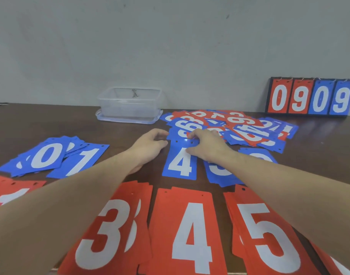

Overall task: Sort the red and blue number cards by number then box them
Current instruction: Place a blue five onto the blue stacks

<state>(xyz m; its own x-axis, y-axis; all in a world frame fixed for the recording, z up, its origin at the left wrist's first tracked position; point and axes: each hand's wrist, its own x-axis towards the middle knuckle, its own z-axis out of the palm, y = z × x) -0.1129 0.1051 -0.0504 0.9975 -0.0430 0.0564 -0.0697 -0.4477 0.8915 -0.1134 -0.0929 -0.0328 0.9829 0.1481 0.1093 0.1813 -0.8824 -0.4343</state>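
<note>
Though unlifted, blue 4 card (180, 165) under fingers (192, 150)

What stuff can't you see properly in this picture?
All in the head view:
- The blue card beside the blue 4 card: the right arm covers most of its number.
- The mixed pile: cards overlap, so many numbers are hidden.
- The red card at the left: cut off by the edge and the left arm.
- The left hand: its fingertips curl out of sight, so its grip is unclear.
</note>
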